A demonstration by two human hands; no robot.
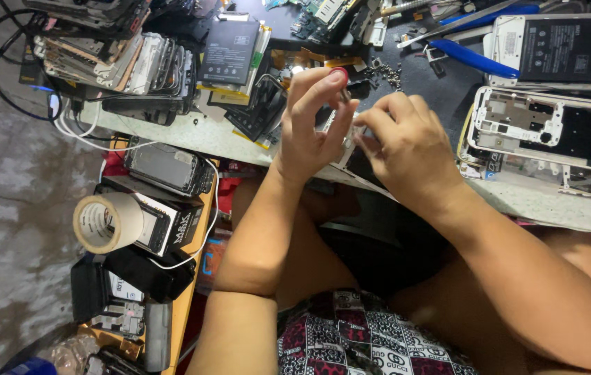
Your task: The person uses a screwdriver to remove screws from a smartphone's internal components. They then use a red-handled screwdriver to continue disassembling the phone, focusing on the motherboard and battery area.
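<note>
From my remote seat, nearest the camera, a black, white and red patterned cloth [351, 333] covers the lap, and a beige roll of tape [106, 222] sits on a black box low to the left. Above the bent forearms, the left hand [313, 121] is closed in a fingertip pinch on a slim metal screwdriver with a red cap [340, 76], held upright. The right hand [406, 142] curls over a small pale phone part [345, 149] at the edge of the white worktable [191, 132], steadying it. I judge the step to be working a screw; the tip is hidden, and the next move calls for keeping the shaft vertical and the part still. Beyond lie a flat black battery [229, 52], blue-handled pliers [472, 59] and an opened white phone frame [517, 118]
</note>
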